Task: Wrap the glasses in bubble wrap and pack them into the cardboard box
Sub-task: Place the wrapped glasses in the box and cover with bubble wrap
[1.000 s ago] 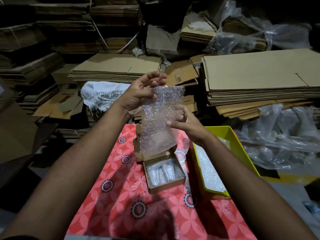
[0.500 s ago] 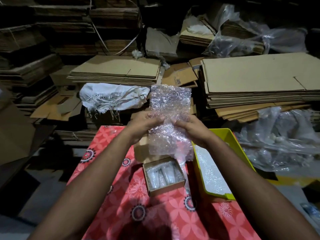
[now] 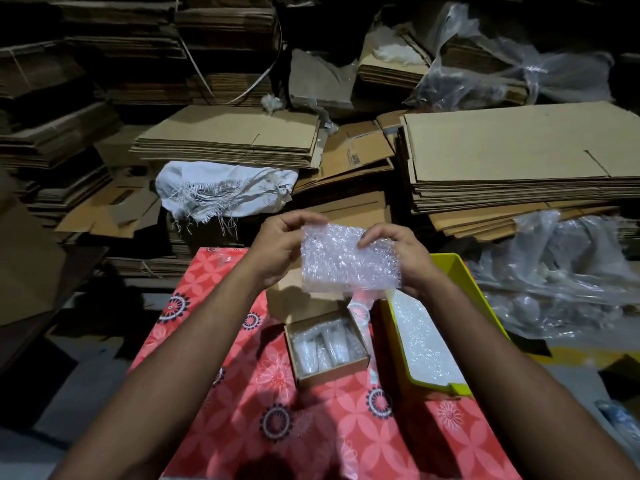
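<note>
both arms are bare all the way up, with no sleeves to see. the left hand and the right hand wear no gloves, rings or watch.

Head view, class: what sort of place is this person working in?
Probably a packing or cardboard storeroom. Stacks of flattened cardboard fill the background, clear plastic bags lie at the right, and both hands hold bubble wrap over a small box.

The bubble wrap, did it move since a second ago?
Yes. The bubble wrap hung tall, its bottom edge reaching the cardboard box. Now both hands hold it sideways, well above the box.
</note>
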`<action>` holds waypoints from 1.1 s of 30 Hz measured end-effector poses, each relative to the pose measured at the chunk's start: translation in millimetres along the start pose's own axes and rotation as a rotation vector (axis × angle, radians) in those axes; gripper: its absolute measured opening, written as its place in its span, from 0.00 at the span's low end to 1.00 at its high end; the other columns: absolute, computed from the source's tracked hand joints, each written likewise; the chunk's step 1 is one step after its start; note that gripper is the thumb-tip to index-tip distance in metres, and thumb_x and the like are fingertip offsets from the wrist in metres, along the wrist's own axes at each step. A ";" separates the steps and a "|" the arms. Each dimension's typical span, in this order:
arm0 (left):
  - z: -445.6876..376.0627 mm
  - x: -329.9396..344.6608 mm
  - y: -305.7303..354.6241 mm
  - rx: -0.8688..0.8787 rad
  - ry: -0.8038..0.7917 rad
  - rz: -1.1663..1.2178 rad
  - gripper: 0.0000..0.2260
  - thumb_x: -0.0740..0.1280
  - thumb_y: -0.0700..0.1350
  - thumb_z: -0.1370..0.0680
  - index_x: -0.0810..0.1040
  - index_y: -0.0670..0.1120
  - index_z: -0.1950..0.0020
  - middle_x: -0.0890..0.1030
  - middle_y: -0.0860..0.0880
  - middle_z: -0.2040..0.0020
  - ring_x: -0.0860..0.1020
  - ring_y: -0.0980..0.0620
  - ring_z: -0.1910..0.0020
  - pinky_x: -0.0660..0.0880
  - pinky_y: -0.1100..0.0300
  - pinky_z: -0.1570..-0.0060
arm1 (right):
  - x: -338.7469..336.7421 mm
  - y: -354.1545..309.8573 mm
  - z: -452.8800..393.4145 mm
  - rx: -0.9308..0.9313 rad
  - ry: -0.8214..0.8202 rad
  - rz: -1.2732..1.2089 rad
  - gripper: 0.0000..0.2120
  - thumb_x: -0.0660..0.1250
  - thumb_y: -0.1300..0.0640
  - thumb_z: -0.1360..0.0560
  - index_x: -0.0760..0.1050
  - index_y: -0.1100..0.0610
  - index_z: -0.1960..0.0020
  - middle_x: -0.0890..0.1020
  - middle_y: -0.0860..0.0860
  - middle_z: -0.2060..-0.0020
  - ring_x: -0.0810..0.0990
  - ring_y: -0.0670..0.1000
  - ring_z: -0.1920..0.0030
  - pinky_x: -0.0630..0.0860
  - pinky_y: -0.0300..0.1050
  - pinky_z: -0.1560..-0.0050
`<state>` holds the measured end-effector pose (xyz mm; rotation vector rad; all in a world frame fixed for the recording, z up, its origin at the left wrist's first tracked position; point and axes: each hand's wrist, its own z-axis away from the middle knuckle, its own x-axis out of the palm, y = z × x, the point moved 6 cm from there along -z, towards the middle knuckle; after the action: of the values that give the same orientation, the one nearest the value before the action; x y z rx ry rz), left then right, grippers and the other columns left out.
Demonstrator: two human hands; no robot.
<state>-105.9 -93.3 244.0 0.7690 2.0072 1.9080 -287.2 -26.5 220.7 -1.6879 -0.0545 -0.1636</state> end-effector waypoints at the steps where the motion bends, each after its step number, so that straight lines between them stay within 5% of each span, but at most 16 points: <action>1: 2.8 3.7 -2.1 -0.038 -0.017 0.105 0.13 0.60 0.33 0.19 0.83 0.44 0.46 0.86 0.51 0.54 0.84 0.54 0.53 0.81 0.59 0.56 | -0.5 -1.3 -0.4 -0.015 0.000 0.004 0.24 0.60 0.78 0.26 0.83 0.56 0.69 0.84 0.50 0.65 0.83 0.48 0.65 0.80 0.42 0.66; 3: 7.0 7.5 -16.4 -0.180 -0.045 0.230 0.15 0.55 0.48 0.14 0.81 0.49 0.41 0.86 0.54 0.52 0.83 0.57 0.51 0.83 0.53 0.56 | -2.8 -5.0 -3.0 -0.087 0.005 0.084 0.26 0.59 0.79 0.27 0.83 0.54 0.68 0.84 0.50 0.66 0.82 0.48 0.63 0.79 0.41 0.60; 6: 6.3 5.7 -35.6 -0.296 -0.081 0.171 0.31 0.66 0.64 0.22 0.67 0.50 0.24 0.75 0.52 0.30 0.69 0.51 0.28 0.71 0.36 0.33 | -5.7 -12.6 -5.3 -0.185 0.023 0.262 0.28 0.55 0.81 0.32 0.83 0.53 0.66 0.84 0.50 0.65 0.81 0.49 0.59 0.75 0.42 0.52; 7: 5.7 5.2 -39.4 -0.295 -0.093 0.138 0.33 0.71 0.61 0.25 0.69 0.46 0.25 0.75 0.47 0.29 0.68 0.45 0.26 0.69 0.37 0.31 | -6.0 -14.6 -5.1 -0.218 0.019 0.320 0.29 0.53 0.81 0.34 0.83 0.53 0.66 0.85 0.50 0.65 0.81 0.49 0.58 0.75 0.43 0.51; 9: 5.9 2.8 -38.6 -0.224 -0.048 0.031 0.16 0.71 0.48 0.23 0.78 0.40 0.39 0.83 0.45 0.43 0.76 0.43 0.35 0.75 0.47 0.37 | -4.5 -17.1 -3.6 -0.233 0.040 0.388 0.28 0.53 0.81 0.34 0.84 0.54 0.64 0.85 0.49 0.63 0.82 0.48 0.57 0.75 0.44 0.52; 11: 3.3 -0.7 -40.4 -0.161 -0.012 -0.070 0.10 0.73 0.41 0.24 0.81 0.40 0.44 0.84 0.42 0.46 0.80 0.44 0.43 0.74 0.42 0.37 | -10.5 -11.5 -6.3 -0.175 0.122 0.248 0.23 0.57 0.77 0.29 0.83 0.54 0.54 0.84 0.49 0.58 0.81 0.48 0.57 0.75 0.45 0.56; 14: 1.7 -5.9 -40.4 -0.096 0.037 -0.052 0.11 0.74 0.39 0.25 0.81 0.41 0.43 0.85 0.43 0.46 0.83 0.46 0.45 0.74 0.44 0.35 | -17.9 9.2 -6.7 0.065 0.167 -0.229 0.18 0.65 0.54 0.23 0.73 0.53 0.34 0.80 0.57 0.52 0.80 0.52 0.59 0.74 0.47 0.58; 16: 0.5 -8.3 -39.7 -0.079 0.071 -0.086 0.10 0.72 0.37 0.24 0.81 0.43 0.43 0.86 0.47 0.49 0.84 0.51 0.48 0.77 0.51 0.39 | -11.8 18.9 -1.2 0.217 0.007 -0.140 0.31 0.65 0.37 0.24 0.71 0.56 0.29 0.81 0.61 0.43 0.83 0.59 0.48 0.79 0.55 0.48; 17: 0.3 -6.9 -39.1 -0.069 0.064 -0.096 0.10 0.72 0.37 0.24 0.81 0.43 0.43 0.87 0.48 0.50 0.84 0.52 0.49 0.78 0.54 0.41 | -6.7 21.8 3.4 0.244 -0.074 -0.039 0.31 0.65 0.37 0.24 0.72 0.57 0.30 0.82 0.60 0.42 0.84 0.59 0.46 0.81 0.55 0.51; 21: -1.1 -13.2 -40.4 -0.032 0.107 -0.179 0.08 0.73 0.38 0.24 0.82 0.46 0.47 0.87 0.49 0.51 0.83 0.53 0.51 0.78 0.55 0.45 | 5.4 18.4 10.4 0.167 -0.139 0.098 0.07 0.65 0.67 0.20 0.77 0.62 0.43 0.84 0.51 0.60 0.84 0.48 0.62 0.80 0.41 0.64; 23: 0.7 -16.2 -43.5 -0.050 0.075 -0.203 0.11 0.75 0.44 0.25 0.81 0.48 0.44 0.86 0.45 0.47 0.83 0.47 0.48 0.76 0.47 0.42 | 4.8 18.9 10.4 0.152 -0.125 0.098 0.06 0.63 0.69 0.20 0.77 0.61 0.47 0.83 0.50 0.63 0.82 0.48 0.65 0.79 0.40 0.66; 26: 4.4 -19.2 -49.5 -0.079 0.019 -0.223 0.17 0.75 0.42 0.26 0.78 0.45 0.39 0.85 0.47 0.45 0.83 0.50 0.46 0.79 0.54 0.44 | 2.4 24.2 11.1 0.174 -0.090 0.031 0.08 0.63 0.65 0.19 0.77 0.60 0.41 0.83 0.56 0.54 0.83 0.52 0.63 0.80 0.43 0.68; 30: 4.9 -20.4 -50.9 -0.058 -0.002 -0.211 0.09 0.71 0.30 0.25 0.81 0.34 0.45 0.86 0.44 0.53 0.84 0.50 0.62 0.81 0.59 0.62 | 2.3 30.4 10.4 0.199 -0.024 -0.128 0.09 0.61 0.70 0.20 0.75 0.63 0.42 0.80 0.61 0.55 0.82 0.53 0.68 0.78 0.42 0.72; 33: 6.4 -20.3 -52.2 -0.103 0.029 -0.081 0.12 0.63 0.25 0.23 0.81 0.38 0.50 0.86 0.50 0.57 0.82 0.53 0.69 0.79 0.65 0.69 | 2.9 39.5 9.5 0.218 0.029 -0.228 0.15 0.57 0.73 0.22 0.80 0.61 0.53 0.79 0.61 0.65 0.77 0.51 0.76 0.75 0.38 0.77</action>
<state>-95.7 -98.6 188.8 0.6284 1.9086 1.9697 -278.4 -22.2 181.2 -1.4590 -0.2356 -0.3410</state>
